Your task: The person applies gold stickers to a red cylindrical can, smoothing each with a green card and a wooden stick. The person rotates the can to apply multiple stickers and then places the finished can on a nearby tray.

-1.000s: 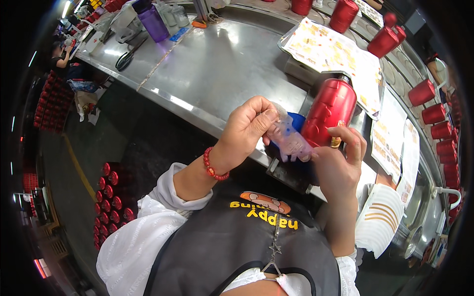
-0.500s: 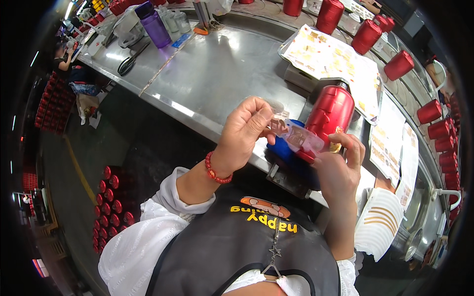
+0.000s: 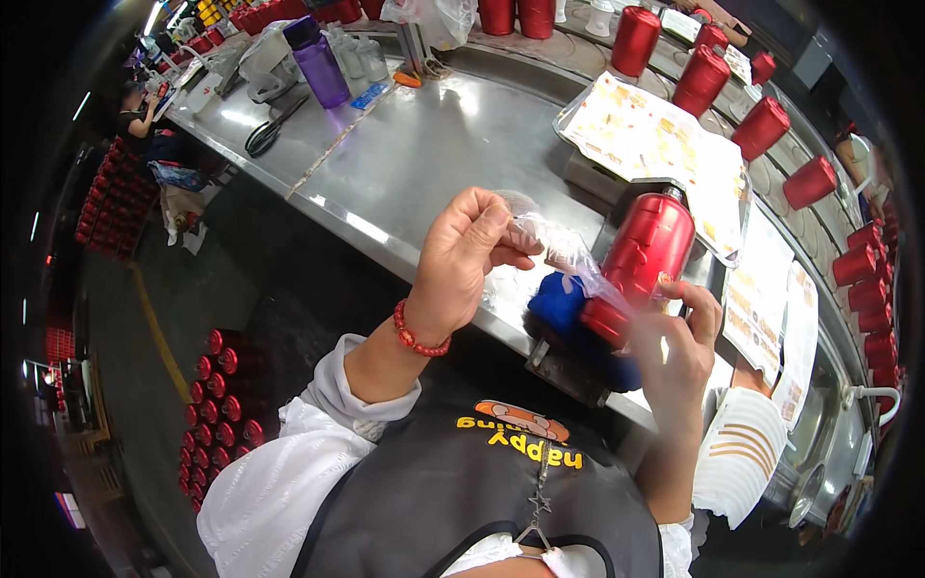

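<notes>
My left hand (image 3: 468,258), with a red bead bracelet on the wrist, pinches one end of a clear plastic film (image 3: 562,252). My right hand (image 3: 674,347) holds the other end of that film, low beside a red metal cylinder (image 3: 644,262). The cylinder lies tilted on a dark fixture at the table's near edge, its lower end against a blue cloth pad (image 3: 562,306). The film stretches between both hands over the pad and the cylinder's lower end.
Steel table (image 3: 424,144) with a purple bottle (image 3: 318,63), scissors (image 3: 270,130) and trays of yellow label sheets (image 3: 646,140). Several red cylinders (image 3: 761,125) stand along the far side; more lie stacked on the floor (image 3: 217,405) to the left. A stack of white paper cups (image 3: 742,453) is at right.
The film has been pulled out longer: my left hand drew its end up and left, my right hand moved lower and right. The view shifted slightly.
</notes>
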